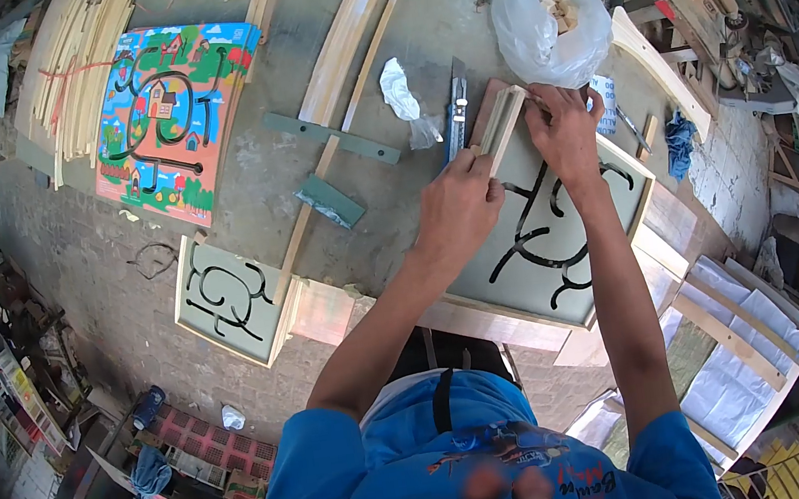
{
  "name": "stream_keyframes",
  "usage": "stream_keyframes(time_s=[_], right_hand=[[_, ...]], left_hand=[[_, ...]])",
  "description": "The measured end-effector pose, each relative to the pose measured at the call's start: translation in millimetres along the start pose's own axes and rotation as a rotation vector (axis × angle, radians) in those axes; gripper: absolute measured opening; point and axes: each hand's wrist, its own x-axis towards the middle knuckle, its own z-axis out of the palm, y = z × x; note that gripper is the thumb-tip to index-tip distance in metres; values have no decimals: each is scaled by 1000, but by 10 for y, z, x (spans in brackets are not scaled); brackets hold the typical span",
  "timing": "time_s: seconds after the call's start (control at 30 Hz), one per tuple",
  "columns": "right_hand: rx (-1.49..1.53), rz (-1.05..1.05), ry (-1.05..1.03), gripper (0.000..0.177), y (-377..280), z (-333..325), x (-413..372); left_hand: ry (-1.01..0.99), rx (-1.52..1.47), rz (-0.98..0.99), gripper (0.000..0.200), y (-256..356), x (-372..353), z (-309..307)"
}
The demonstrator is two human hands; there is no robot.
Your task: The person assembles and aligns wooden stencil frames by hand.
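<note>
My left hand is closed on the near end of a short bundle of thin wooden strips. At the far end of the strips, my right hand has its fingers curled and its thumb against them; its fingertips are partly hidden. Beneath both hands lies a wood-framed grey board with black curved grooves. A utility knife rests just left of the strips. Beyond my right hand sits a clear plastic bag with small wood pieces in it.
A colourful printed board and a pile of long thin sticks lie at the far left. A smaller grooved board is at the table's near edge. Wooden slats, a green block and crumpled white plastic lie mid-table.
</note>
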Motion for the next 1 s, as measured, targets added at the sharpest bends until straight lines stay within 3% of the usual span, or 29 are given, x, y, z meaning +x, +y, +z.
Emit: stream_keyframes(time_s=[1.0], right_hand=[[-15,25,-7,24,-2,22,-11]], left_hand=[[34,-39,-72,20,-80,-41,102]])
